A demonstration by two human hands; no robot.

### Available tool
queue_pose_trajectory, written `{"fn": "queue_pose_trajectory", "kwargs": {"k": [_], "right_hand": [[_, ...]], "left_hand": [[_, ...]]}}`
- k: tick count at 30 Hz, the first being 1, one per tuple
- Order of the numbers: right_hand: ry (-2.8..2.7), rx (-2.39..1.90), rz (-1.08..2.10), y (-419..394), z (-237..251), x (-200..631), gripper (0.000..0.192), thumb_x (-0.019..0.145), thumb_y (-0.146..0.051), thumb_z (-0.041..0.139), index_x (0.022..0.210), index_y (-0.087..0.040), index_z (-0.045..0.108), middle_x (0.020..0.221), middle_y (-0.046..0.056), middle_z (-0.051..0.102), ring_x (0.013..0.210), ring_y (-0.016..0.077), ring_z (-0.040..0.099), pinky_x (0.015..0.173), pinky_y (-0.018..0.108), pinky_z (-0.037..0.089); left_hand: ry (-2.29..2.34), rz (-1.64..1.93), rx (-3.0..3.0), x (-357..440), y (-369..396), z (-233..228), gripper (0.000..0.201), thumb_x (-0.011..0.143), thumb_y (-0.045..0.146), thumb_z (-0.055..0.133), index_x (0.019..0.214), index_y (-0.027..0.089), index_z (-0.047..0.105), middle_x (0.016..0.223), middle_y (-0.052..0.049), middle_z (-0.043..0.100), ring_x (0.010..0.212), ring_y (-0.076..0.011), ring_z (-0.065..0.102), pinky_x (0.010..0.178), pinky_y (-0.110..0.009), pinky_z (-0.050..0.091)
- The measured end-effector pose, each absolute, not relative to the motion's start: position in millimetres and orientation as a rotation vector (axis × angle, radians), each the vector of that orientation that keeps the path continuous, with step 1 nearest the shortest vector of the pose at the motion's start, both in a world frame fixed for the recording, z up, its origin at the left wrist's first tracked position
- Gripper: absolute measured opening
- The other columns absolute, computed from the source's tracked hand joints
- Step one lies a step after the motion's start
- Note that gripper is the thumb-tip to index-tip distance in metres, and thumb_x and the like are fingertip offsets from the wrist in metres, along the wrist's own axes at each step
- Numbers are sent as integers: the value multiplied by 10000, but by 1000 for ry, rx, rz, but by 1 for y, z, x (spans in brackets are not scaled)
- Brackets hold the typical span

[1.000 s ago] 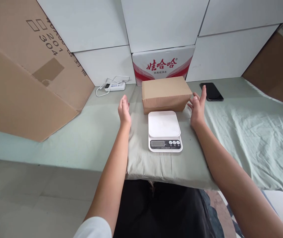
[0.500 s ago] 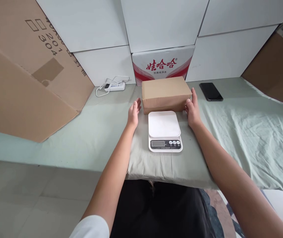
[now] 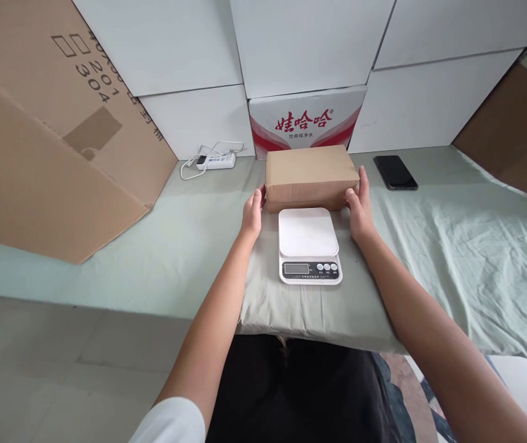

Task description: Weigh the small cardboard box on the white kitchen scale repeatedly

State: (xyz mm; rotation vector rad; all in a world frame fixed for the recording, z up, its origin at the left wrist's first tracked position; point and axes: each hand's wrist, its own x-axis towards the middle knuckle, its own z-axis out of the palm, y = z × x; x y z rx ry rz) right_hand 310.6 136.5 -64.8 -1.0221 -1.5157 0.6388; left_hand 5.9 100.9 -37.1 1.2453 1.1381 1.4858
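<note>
While the left hand (image 3: 252, 212) and right hand (image 3: 360, 206) press flat against opposite ends of the cardboard box (image 3: 310, 173), clasping it, the white kitchen scale (image 3: 309, 244) sits just in front, nearer the bench's (image 3: 452, 246) front edge.

Plain brown box (image 3: 310, 173), white scale (image 3: 309, 243), pale green sheet (image 3: 452, 246), black phone (image 3: 395, 172), red-and-white carton (image 3: 307, 120)

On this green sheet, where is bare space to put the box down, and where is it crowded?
Bare sheet lies right of the kitchen scale, in front of the black phone. Another bare patch lies between the power strip and the left hand. The middle is crowded: both hands, the right hand included, flank the cardboard box directly behind the scale.
</note>
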Motion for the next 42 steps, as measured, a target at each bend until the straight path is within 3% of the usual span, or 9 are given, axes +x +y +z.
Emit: {"fn": "queue_pose_trajectory", "kwargs": {"k": [9,13,16,20,23,30,42], "right_hand": [[-1431,-1019,735,131,-44,298,1227,818,-994,619,1807,-368,252,1948,82,340,1840,370,289,1524,651,236],[-1468,-905,624,111,-14,296,1083,911,-916,594,1807,-411,256,1952,23,333,1864,349,233,1548,644,173],[-1546,-856,514,79,12,300,968,968,-849,612,1802,-455,314,1945,-12,347,1880,367,164,1539,635,261],[-1615,-881,488,37,14,310,1004,962,-876,613,1822,-498,257,1953,-3,319,1852,443,237,1462,718,408],[-1598,-935,490,22,-10,315,1044,951,-899,591,1832,-500,198,1945,23,322,1837,450,275,1421,752,444],[-1568,-979,420,11,-41,317,1007,941,-868,617,1793,-437,298,1855,95,413,1781,469,339,1431,771,377],[-1545,-1024,379,9,-40,315,956,941,-869,608,1747,-404,386,1769,126,495,1712,490,422,1427,801,359]], "left_hand": [[1151,1491,1310,7,103,-37,955,939,985,545,1460,216,772,1645,-173,745,1678,-389,588,1393,-522,481],[1114,1579,1408,4,90,-16,965,922,1005,546,1474,246,771,1672,-139,730,1723,-381,529,1417,-496,446],[1057,1605,1465,0,57,4,945,954,984,523,1507,254,758,1664,-138,734,1716,-399,534,1392,-494,477],[1079,1585,1482,-2,5,10,891,974,956,529,1499,281,776,1614,-138,767,1707,-411,544,1380,-515,496],[1076,1556,1493,-1,-19,-2,844,1017,907,513,1534,289,765,1618,-140,765,1685,-402,576,1388,-526,493],[1134,1484,1525,1,-35,-18,843,1051,879,465,1576,279,738,1610,-136,776,1594,-395,671,1336,-517,550],[1153,1500,1519,1,-40,-24,824,1064,852,474,1614,286,709,1668,-117,739,1641,-375,631,1373,-500,521]]}}
